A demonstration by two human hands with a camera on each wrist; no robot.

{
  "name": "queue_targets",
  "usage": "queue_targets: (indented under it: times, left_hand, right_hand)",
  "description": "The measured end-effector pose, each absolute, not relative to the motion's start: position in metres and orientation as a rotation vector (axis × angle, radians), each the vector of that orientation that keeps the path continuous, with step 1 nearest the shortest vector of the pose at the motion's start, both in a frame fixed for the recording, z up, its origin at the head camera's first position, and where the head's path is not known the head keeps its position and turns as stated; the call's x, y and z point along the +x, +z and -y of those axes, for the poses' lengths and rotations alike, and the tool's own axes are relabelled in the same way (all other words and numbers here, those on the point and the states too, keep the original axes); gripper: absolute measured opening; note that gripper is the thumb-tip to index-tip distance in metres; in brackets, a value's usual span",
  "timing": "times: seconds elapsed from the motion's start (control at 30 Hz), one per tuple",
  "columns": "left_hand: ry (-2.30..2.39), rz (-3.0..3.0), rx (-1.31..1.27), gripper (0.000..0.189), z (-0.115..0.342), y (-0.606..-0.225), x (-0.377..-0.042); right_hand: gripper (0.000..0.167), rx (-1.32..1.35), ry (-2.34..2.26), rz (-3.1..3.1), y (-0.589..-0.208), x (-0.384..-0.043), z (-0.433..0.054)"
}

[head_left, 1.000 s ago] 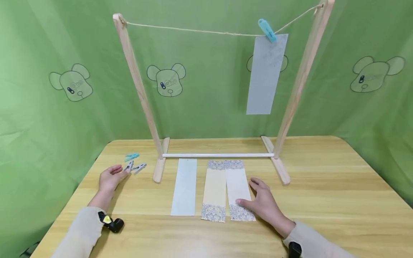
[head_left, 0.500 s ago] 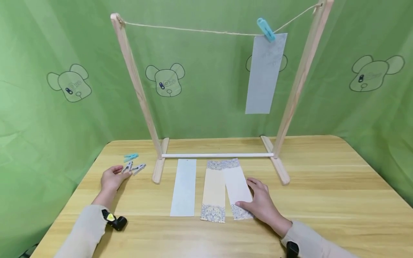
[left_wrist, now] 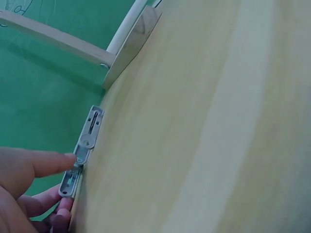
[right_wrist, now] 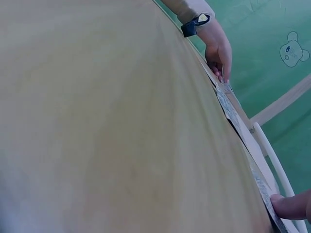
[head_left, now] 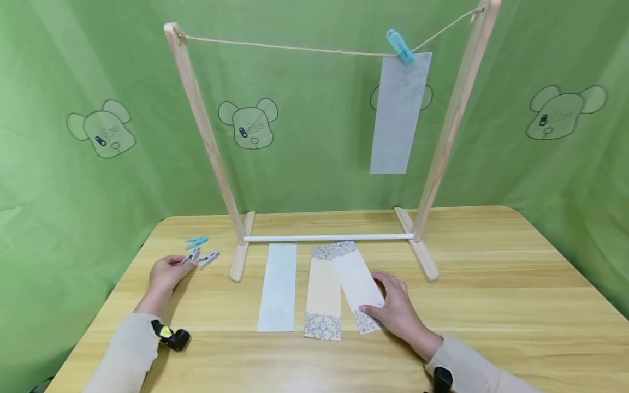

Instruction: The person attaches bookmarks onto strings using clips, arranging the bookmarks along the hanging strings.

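Two grey clothespins lie at the table's left, in the head view. My left hand (head_left: 165,277) pinches the nearer grey clothespin (head_left: 190,255) between thumb and fingers; in the left wrist view the thumb touches a grey clothespin (left_wrist: 87,133). The other grey clothespin (head_left: 209,259) lies against its right side, with blue clothespins (head_left: 196,242) just behind. My right hand (head_left: 397,305) grips a white card (head_left: 355,275) with patterned ends by its right edge, thumb on top. This card is tilted and its top overlaps the cream patterned card (head_left: 323,289). A pale blue card (head_left: 277,289) lies left of them.
A wooden frame (head_left: 208,139) with a string (head_left: 275,47) stands at the table's back. On the string's right part a blue clothespin (head_left: 400,48) holds a grey-blue card (head_left: 400,117). A white rod (head_left: 329,238) joins the frame's feet near the cards.
The white card's top has swung left over the cream card, turned by my right hand. The gripped grey clothespin has tilted and shifted slightly with my left fingers.
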State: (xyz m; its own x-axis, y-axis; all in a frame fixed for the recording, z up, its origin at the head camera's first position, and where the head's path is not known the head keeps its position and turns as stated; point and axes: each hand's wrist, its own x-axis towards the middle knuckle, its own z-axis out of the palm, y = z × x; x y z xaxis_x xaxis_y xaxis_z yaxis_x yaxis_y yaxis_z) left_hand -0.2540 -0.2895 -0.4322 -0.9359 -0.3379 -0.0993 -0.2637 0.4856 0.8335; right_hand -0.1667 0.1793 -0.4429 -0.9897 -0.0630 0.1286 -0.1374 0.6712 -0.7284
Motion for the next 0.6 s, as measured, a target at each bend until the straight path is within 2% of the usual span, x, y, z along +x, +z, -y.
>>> queue_targets:
  times: [0.27, 0.5, 0.6]
  left_hand:
    - [-1.554, 2.708, 0.483, 0.051, 0.295, -0.426, -0.252]
    - [-1.623, 2.655, 0.455, 0.055, 0.302, -0.421, -0.247]
    - [-1.681, 2.568, 0.473, 0.056, 0.305, -0.414, -0.246]
  right_hand:
    - [0.067, 0.134, 1.396, 2.792, -0.437, -0.176, -0.192]
    - [0.043, 0.090, 1.694, 2.760, -0.432, -0.181, -0.208]
    - [0.039, 0.102, 1.795, 2.745, -0.430, -0.183, -0.213]
